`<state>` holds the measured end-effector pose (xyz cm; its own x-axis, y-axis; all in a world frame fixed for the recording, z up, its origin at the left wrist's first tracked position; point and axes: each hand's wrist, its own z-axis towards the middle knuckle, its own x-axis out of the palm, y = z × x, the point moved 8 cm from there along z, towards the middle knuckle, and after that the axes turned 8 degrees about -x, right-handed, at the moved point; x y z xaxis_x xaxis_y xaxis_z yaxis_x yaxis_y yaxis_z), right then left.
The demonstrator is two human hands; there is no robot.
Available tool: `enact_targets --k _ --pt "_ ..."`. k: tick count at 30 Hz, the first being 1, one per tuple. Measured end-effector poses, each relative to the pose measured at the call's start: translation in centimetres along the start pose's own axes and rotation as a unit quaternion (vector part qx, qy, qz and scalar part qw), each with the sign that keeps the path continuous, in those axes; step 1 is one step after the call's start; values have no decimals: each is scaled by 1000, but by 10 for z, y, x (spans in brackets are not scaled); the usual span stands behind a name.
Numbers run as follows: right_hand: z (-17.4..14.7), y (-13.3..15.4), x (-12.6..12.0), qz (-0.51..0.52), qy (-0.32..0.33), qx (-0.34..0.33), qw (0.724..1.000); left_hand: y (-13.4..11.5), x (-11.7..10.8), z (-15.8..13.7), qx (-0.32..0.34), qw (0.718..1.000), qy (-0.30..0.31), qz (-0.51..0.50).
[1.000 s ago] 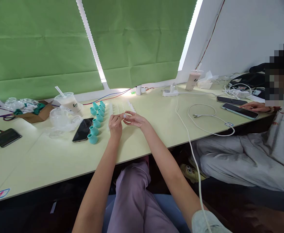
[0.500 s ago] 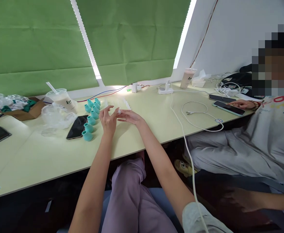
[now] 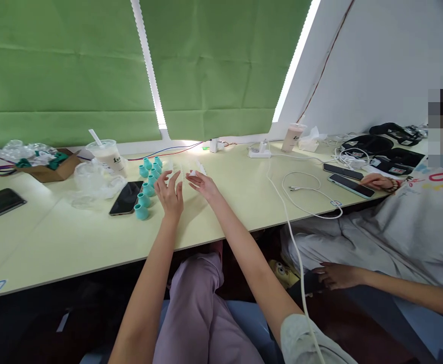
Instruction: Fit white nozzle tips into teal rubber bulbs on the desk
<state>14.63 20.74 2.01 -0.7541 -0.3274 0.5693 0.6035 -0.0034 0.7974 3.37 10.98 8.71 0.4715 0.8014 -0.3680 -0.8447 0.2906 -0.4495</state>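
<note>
Head view: left hand (image 3: 170, 196) has parted from right hand (image 3: 205, 187), its fingers spread, near the teal pots (image 3: 142, 212); right fingers pinch a small white piece (image 3: 193, 173) above the worktop (image 3: 92, 242). Two-handed handling appears broken off.
</note>
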Motion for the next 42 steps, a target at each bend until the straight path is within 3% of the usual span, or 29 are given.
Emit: enact_targets --k 5,11,14,24,31,42 --pt "-2 6 4 -23 18 -13 999 19 -27 -7 -46 997 3 54" --pt "-1 0 -1 -48 7 3 999 54 -34 -13 -17 968 138 209" --pt "0 0 -7 -61 -14 7 998 63 -30 -15 10 947 190 258" --pt "2 -2 -10 -44 -28 -4 999 68 7 -18 26 909 263 323" --pt "2 0 -1 -42 10 -7 999 70 15 -17 24 893 275 356" --pt "1 2 -4 -22 -16 -10 1000 72 28 -16 -3 867 326 377"
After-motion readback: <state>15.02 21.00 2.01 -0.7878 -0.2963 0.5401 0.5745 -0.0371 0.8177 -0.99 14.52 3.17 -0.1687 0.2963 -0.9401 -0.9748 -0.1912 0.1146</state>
